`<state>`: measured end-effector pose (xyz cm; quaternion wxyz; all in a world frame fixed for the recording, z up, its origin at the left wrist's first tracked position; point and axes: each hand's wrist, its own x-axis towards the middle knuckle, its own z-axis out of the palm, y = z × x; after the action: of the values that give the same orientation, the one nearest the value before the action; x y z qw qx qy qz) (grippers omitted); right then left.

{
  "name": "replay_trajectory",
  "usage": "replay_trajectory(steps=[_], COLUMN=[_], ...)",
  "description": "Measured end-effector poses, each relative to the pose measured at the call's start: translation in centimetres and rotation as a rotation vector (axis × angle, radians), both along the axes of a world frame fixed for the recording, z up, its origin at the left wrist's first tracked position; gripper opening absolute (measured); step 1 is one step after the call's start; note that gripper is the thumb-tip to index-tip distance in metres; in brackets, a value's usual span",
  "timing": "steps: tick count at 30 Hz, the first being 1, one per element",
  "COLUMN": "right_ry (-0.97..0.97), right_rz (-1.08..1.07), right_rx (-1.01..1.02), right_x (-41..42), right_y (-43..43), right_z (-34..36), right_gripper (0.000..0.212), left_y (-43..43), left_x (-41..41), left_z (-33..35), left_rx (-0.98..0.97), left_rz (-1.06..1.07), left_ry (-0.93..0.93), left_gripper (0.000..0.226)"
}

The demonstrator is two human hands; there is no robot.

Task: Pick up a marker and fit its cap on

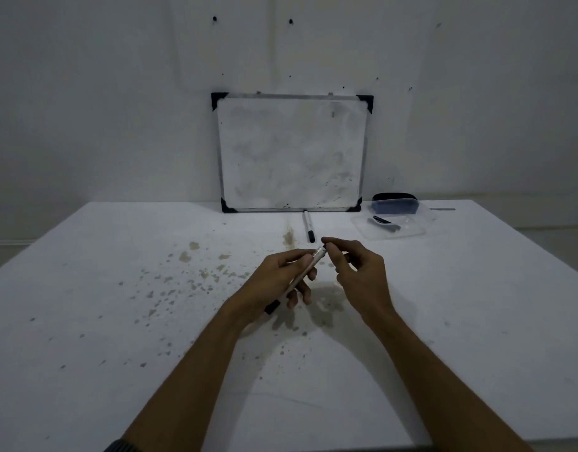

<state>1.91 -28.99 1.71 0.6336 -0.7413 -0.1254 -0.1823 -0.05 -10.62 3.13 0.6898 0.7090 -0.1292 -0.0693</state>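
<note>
My left hand (278, 282) grips a white marker (309, 264) with a black end cap low near the palm, its upper end pointing up and right. My right hand (356, 272) is curled beside it, and its thumb and forefinger pinch the marker's top end. Both hands hover over the stained white table (118, 321). A second marker (309, 226) with a black cap lies on the table just beyond the hands. A smudged whiteboard (292, 153) with black corners leans on the wall at the table's far edge.
At the far right of the table sits a clear plastic lid or tray (411, 231) holding a dark object. Behind it stands a clear container (395, 203) with a dark item in it. Brown stains dot the table's middle and left.
</note>
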Motion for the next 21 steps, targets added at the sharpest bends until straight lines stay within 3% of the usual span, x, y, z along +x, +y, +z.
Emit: replay_trajectory(steps=[3, 6, 11, 14, 17, 21], right_ry=[0.009, 0.042, 0.168, 0.169, 0.096, -0.100], right_rz=[0.080, 0.095, 0.118, 0.141, 0.149, 0.054], right_rx=[0.024, -0.002, -0.326, -0.489, -0.740, -0.960], right_x=[-0.2, 0.0, 0.3, 1.5, 3.0, 3.0], right_y=[0.3, 0.6, 1.9, 3.8, 5.6, 6.6], right_z=[-0.1, -0.3, -1.4, -1.0, -0.7, -2.3], right_gripper=[0.023, 0.023, 0.020, 0.032, 0.054, 0.045], left_y=[1.7, 4.0, 7.1, 7.5, 7.3, 6.8], left_x=[-0.2, 0.1, 1.3, 1.3, 1.3, 1.1], left_z=[1.1, 1.6, 0.6, -1.2, -2.0, -2.0], left_rx=[-0.025, -0.082, -0.158, -0.253, -0.221, -0.121], left_rz=[-0.037, 0.055, 0.281, 0.366, 0.400, 0.400], left_ry=[0.031, 0.052, 0.034, 0.059, 0.060, 0.017], left_gripper=[0.031, 0.033, 0.027, 0.028, 0.028, 0.023])
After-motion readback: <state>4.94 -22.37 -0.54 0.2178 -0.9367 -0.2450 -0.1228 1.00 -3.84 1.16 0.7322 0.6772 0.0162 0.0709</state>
